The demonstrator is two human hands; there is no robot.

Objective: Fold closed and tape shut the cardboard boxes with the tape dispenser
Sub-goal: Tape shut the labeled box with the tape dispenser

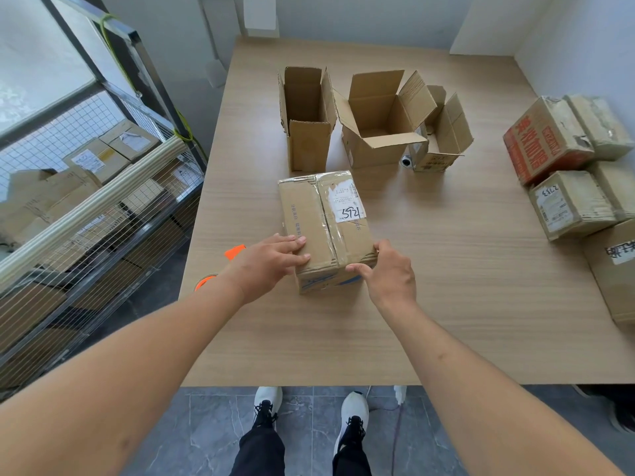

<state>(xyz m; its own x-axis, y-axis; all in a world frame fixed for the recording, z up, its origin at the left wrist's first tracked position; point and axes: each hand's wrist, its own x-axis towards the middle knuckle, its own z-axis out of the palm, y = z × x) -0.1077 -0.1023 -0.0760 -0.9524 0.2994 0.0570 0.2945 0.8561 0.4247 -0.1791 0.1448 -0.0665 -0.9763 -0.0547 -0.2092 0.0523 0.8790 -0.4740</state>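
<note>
Box (pixel 326 228) at table (pixel 446 286) centre, flaps folded and taped; left hand (pixel 271 262) presses flat fingers on top, right hand (pixel 388 273) pinches near right corner. Looks done: next grab orange tape dispenser (pixel 233 252) at left, then open boxes (pixel 381 121) far side

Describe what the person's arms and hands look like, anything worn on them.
Both arms are bare up to the frame's edge: no sleeves show. The left hand and the right hand wear no gloves, and no rings, watch or wristband are visible. The fingers are uncovered, with short nails.
</note>
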